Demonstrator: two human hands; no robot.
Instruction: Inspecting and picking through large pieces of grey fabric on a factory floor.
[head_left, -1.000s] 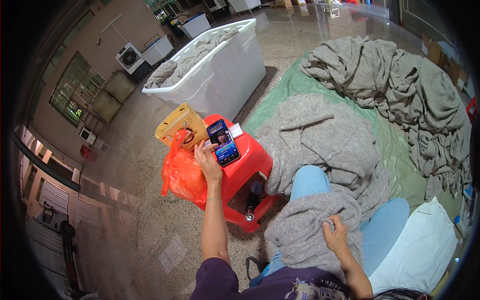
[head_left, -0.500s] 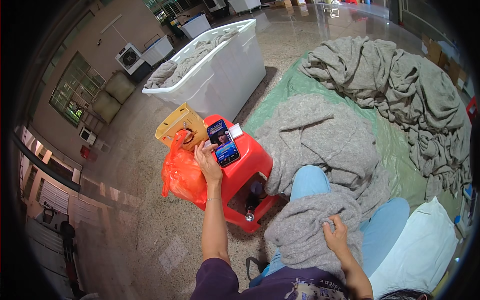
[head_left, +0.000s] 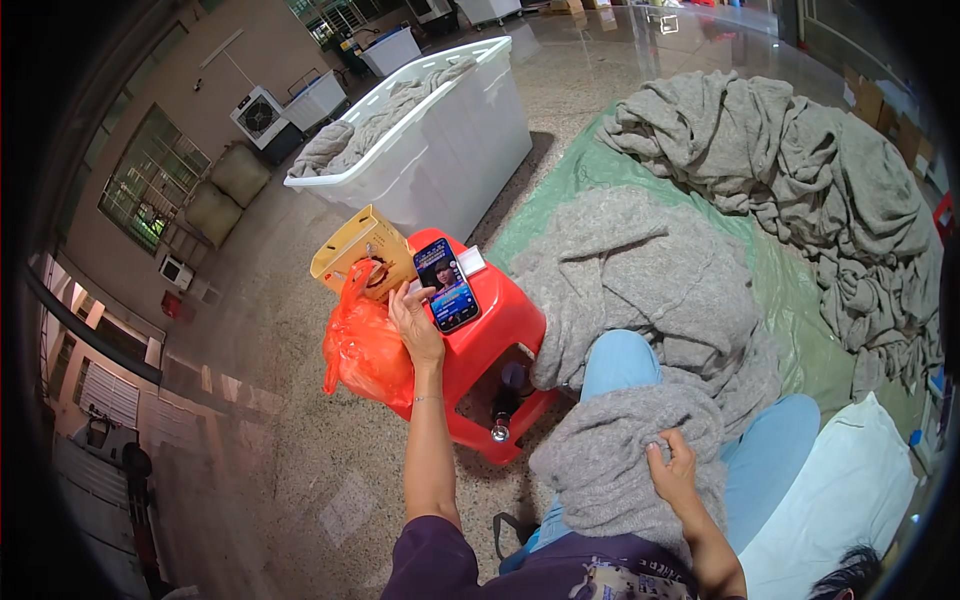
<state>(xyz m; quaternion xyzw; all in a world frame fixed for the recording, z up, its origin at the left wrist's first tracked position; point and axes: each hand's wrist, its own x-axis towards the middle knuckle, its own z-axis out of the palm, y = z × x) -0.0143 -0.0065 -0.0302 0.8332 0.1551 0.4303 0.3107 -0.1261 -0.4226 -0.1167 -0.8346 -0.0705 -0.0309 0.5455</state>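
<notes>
A smartphone (head_left: 447, 288) with a lit screen lies on a red plastic stool (head_left: 490, 330). My left hand (head_left: 417, 322) reaches over the stool with its fingers stretched out, the index fingertip at the phone's screen. Grey knit fabric (head_left: 610, 465) is bunched across my lap. On it rests my right hand (head_left: 677, 470), fingers curled against the cloth and thumb apart from the index finger. An orange plastic bag (head_left: 365, 345) and a yellow paper carton (head_left: 362, 250) sit on the stool beside my left hand.
A large white bin (head_left: 450, 140) holding grey fabric stands beyond the stool. More grey knit fabric (head_left: 640, 270) is heaped before my knees, over a green sheet (head_left: 560, 190). A white sack (head_left: 840, 490) lies at my right. Under the stool is a dark object (head_left: 507, 400) with a shiny end.
Both hands keep their places. The picture on the phone's screen differs slightly, and more of a dark-haired head shows at the lower right edge.
</notes>
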